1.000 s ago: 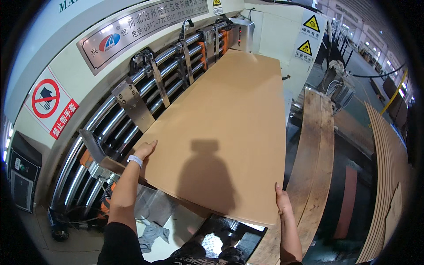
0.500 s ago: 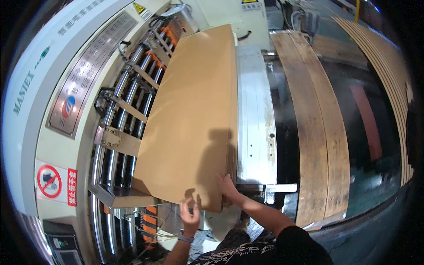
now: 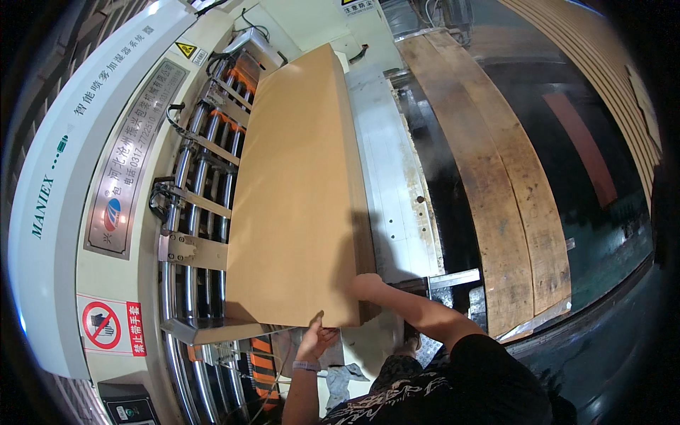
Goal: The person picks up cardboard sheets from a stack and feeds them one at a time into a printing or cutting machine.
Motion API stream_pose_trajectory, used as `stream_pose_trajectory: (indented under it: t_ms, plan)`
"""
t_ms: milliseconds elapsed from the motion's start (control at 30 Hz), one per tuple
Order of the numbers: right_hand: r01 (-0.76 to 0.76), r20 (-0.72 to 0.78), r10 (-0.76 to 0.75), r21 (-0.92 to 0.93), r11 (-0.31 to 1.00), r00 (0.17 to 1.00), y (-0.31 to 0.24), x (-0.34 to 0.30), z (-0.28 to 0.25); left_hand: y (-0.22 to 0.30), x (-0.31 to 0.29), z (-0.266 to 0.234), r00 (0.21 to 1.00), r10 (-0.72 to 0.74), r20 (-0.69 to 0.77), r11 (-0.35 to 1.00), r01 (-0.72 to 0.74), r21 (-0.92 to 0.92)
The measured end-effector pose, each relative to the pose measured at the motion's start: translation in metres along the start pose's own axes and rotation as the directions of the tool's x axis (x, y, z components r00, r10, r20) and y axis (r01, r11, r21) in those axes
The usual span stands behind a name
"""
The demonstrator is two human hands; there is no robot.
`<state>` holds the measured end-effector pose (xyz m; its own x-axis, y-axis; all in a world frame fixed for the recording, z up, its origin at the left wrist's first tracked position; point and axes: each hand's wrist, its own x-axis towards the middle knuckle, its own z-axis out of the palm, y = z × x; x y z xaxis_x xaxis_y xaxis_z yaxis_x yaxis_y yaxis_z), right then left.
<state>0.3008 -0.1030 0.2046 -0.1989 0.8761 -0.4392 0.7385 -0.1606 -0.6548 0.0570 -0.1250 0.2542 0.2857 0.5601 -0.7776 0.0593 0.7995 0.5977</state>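
Observation:
A long brown stack of cardboard sheets point(image 3: 294, 191) lies lengthwise in front of me, its thickness showing along the right side. At the near right corner my right hand point(image 3: 367, 287) is closed against the top edge, its fingertips hard to make out. My left hand point(image 3: 316, 341) is at the near edge, thumb pointing up against the cardboard and the other fingers bent but apart from the thumb. A metal guide plate point(image 3: 212, 330) stands across the near left corner of the stack.
Left of the stack are shiny metal rollers point(image 3: 190, 283) with flat arms, beside a pale machine housing point(image 3: 53, 205). A white metal ledge point(image 3: 397, 184) runs along the right, then wooden planks point(image 3: 489, 177). More cardboard sheets point(image 3: 602, 78) are stacked at the far right.
My left hand has come up against the stack's near edge. My right hand has moved onto the top of the right edge. The stack's right side looks more even, and the view has shifted.

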Motion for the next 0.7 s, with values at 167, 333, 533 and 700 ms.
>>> stream_pose_trajectory:
  t_ms: [167, 333, 533, 700]
  plan:
    - [-0.066, 0.108, 0.038, 0.267, 0.961, 0.993, -0.043, -0.045, -0.044, 0.031, -0.034, 0.008, 0.998, -0.056, 0.026, 0.982, 0.060, -0.182]
    - [0.123, -0.207, 0.010, 0.621, 0.774, 0.978, -0.010, -0.017, 0.011, 0.038, -0.037, 0.006, 0.980, -0.054, 0.193, 0.967, 0.100, -0.236]
    - [0.339, -0.323, 0.246, 0.941, -0.023, 0.914, -0.027, -0.057, -0.017, 0.048, -0.085, 0.048, 0.965, 0.058, 0.257, 0.995, -0.035, -0.093]
    - [0.355, -0.354, 0.363, 0.932, 0.064, 0.862, 0.065, -0.137, -0.074, 0.088, -0.103, 0.031, 0.414, 0.907, 0.069, 0.048, -0.266, 0.963]
